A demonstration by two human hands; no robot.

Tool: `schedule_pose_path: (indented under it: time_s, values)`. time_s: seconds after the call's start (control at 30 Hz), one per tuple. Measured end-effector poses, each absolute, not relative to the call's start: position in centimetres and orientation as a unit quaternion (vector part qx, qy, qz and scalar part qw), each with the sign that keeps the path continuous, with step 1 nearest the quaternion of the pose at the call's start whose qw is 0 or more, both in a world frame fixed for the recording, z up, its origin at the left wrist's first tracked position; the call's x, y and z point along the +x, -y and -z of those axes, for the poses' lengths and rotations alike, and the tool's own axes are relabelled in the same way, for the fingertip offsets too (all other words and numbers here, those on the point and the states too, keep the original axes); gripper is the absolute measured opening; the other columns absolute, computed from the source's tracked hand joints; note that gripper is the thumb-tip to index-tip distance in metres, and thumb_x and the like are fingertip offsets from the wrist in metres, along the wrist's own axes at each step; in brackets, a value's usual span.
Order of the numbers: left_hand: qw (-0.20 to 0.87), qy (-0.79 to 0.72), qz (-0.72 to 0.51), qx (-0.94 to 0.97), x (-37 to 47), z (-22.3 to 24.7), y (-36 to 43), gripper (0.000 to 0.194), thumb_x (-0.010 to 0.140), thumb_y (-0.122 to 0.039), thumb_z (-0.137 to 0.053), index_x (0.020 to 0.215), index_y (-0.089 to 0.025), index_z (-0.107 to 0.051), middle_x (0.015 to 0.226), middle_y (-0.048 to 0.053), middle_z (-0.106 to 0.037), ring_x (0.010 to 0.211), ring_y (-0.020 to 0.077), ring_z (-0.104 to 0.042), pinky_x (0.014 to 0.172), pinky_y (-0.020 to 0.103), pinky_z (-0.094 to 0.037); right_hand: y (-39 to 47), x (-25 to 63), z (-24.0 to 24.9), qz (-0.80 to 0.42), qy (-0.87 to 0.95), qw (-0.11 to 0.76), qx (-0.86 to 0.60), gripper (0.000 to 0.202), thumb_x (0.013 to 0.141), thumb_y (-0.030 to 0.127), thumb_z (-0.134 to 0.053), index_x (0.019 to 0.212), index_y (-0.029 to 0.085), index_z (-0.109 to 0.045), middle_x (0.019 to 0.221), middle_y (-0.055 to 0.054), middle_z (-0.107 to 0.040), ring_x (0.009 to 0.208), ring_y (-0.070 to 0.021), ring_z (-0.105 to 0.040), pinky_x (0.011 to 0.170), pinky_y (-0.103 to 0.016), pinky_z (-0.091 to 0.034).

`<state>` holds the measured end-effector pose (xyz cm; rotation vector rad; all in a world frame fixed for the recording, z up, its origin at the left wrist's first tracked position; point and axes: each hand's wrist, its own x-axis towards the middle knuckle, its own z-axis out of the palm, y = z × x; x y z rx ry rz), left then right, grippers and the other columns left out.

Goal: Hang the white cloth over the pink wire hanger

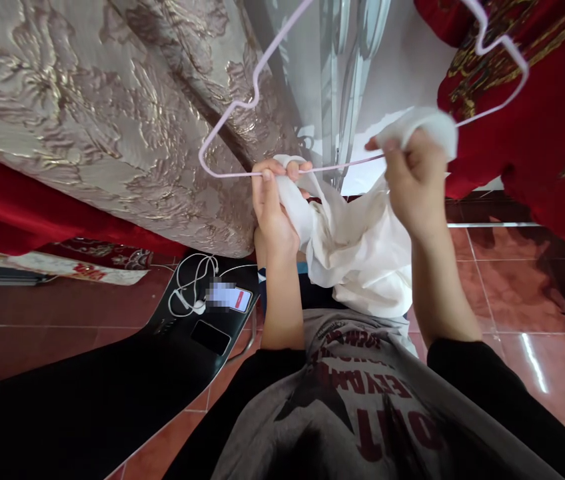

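**Cloth (362, 247) is bunching along a hanger (345, 165)**

Nearest, a printed shirt (342, 373) is covering the wearer's body. On the left, a black seat (162, 353) is carrying a lit phone (232, 297), a dark phone (210, 337) and tangled earphones (197, 308), perhaps lying there to stay within reach.

The white cloth is spilling in loose folds over the lap and rising to both hands. The left hand (275, 213) is pinching the bar between thumb and fingers, with cloth gathering against them, probably to steady the hanger. The right hand (420, 180) is closing its fingers on a bunched fold at the bar, apparently to control the cloth there; blur is hiding whether they are gripping the bar too.

The hanger is hovering just beyond the lap, its long axis running left to right and tilting slightly, the right end farther from the body. Its notched arms are pointing away from the wearer; the hook is lying out of view.

Farther off, patterned fabric (137, 133) is hanging at left and red fabric (507, 127) at right, with reddish tiles (502, 287) showing below.
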<state>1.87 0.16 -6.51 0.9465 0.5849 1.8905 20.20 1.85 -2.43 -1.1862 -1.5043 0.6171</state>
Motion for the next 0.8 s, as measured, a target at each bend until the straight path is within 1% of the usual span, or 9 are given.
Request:
schedule_pose_path:
  time_s: [0.07, 0.2, 0.3, 0.4, 0.53, 0.6, 0.67, 0.73, 0.8]
  values:
    - [0.459, -0.23, -0.763, 0.393, 1.5, 6.6, -0.1, 0.024, 0.108, -0.047, -0.059, 0.096, -0.027, -0.058, 0.087, 0.004, -0.056, 0.105, 0.02, -0.071, 0.054, 0.022, -0.047, -2.4, 20.2, 3.6, -0.258, 0.653, 0.511, -0.496, 0.034, 0.101, 0.056, -0.054, 0.089, 0.026, -0.063, 0.1, -0.006, -0.071, 0.091, -0.019, -0.062, 0.093, -0.042, -0.053]
    - [0.508, -0.255, -0.724, 0.391, 0.2, 6.4, -0.2, 0.021, 0.106, -0.044, -0.061, 0.098, -0.024, -0.062, 0.099, 0.007, -0.07, 0.112, 0.0245, -0.071, 0.048, 0.022, -0.041, -2.8, 21.0, 5.0, -0.234, 0.651, 0.526, -0.495, 0.039, 0.103, 0.058, -0.051, 0.093, 0.022, -0.061, 0.097, -0.005, -0.067, 0.089, -0.0166, -0.062, 0.093, -0.041, -0.054]
    - [0.548, -0.307, -0.691, 0.358, -2.4, 6.2, -0.9, 0.009, 0.102, -0.023, -0.058, 0.105, -0.023, -0.066, 0.103, 0.008, -0.076, 0.111, 0.0274, -0.071, 0.048, 0.023, -0.039, -2.7, 21.7, 4.8, -0.228, 0.653, 0.528, -0.493, 0.035, 0.103, 0.054, -0.055, 0.093, 0.021, -0.062, 0.098, -0.006, -0.066, 0.091, -0.0163, -0.062, 0.092, -0.039, -0.054]
    - [0.566, -0.37, -0.684, 0.275, -5.8, 5.3, -1.7, 0.037, 0.094, 0.001, -0.043, 0.103, -0.025, -0.066, 0.106, 0.005, -0.078, 0.129, 0.0278, -0.063, 0.063, 0.026, -0.051, -2.6, 22.2, 4.3, -0.229, 0.648, 0.539, -0.487, 0.033, 0.1, 0.052, -0.059, 0.091, 0.021, -0.061, 0.098, -0.006, -0.067, 0.096, -0.0174, -0.064, 0.093, -0.037, -0.055]
    - [0.52, -0.379, -0.719, 0.261, -8.5, 1.3, -1.6, 0.046, 0.1, 0.005, -0.027, 0.101, -0.028, -0.06, 0.116, 0.001, -0.078, 0.146, 0.0186, -0.05, 0.09, 0.032, -0.06, -2.5, 22.2, 4.3, -0.222, 0.647, 0.535, -0.496, 0.034, 0.1, 0.054, -0.059, 0.089, 0.021, -0.061, 0.099, -0.007, -0.068, 0.093, -0.017, -0.063, 0.088, -0.035, -0.055]
    - [0.506, -0.395, -0.712, 0.285, -8.5, -1.2, -1.3, 0.046, 0.1, 0.005, -0.023, 0.107, -0.026, -0.055, 0.117, 0.007, -0.077, 0.141, 0.0184, -0.056, 0.095, 0.033, -0.061, -2.4, 21.9, 4.6, -0.222, 0.648, 0.533, -0.497, 0.037, 0.101, 0.056, -0.056, 0.089, 0.021, -0.061, 0.098, -0.007, -0.069, 0.09, -0.0166, -0.062, 0.088, -0.036, -0.055]
    - [0.487, -0.395, -0.692, 0.358, -7.9, -3.2, -1.3, 0.044, 0.098, 0.005, -0.027, 0.117, -0.022, -0.055, 0.115, 0.01, -0.076, 0.133, 0.0255, -0.064, 0.102, 0.042, -0.061, -2.4, 21.5, 5.1, -0.225, 0.647, 0.54, -0.49, 0.041, 0.101, 0.06, -0.053, 0.092, 0.022, -0.061, 0.099, -0.007, -0.069, 0.093, -0.0171, -0.062, 0.092, -0.037, -0.056]
    - [0.441, -0.387, -0.662, 0.466, -7.1, -4.3, -1.7, 0.04, 0.097, 0.003, -0.037, 0.123, -0.016, -0.061, 0.118, 0.01, -0.073, 0.126, 0.0338, -0.067, 0.108, 0.057, -0.059, -2.4, 21.2, 5.5, -0.225, 0.644, 0.552, -0.48, 0.045, 0.101, 0.065, -0.051, 0.094, 0.022, -0.062, 0.102, -0.008, -0.069, 0.099, -0.0182, -0.063, 0.098, -0.04, -0.056]
    - [0.384, -0.388, -0.618, 0.566, -6.3, -4.8, -2.3, 0.036, 0.096, 0.0, -0.048, 0.121, -0.014, -0.068, 0.124, 0.006, -0.069, 0.121, 0.0361, -0.067, 0.112, 0.066, -0.055, -2.4, 21.1, 5.7, -0.22, 0.641, 0.564, -0.473, 0.048, 0.1, 0.067, -0.051, 0.095, 0.022, -0.062, 0.104, -0.008, -0.069, 0.106, -0.0193, -0.063, 0.105, -0.042, -0.055]
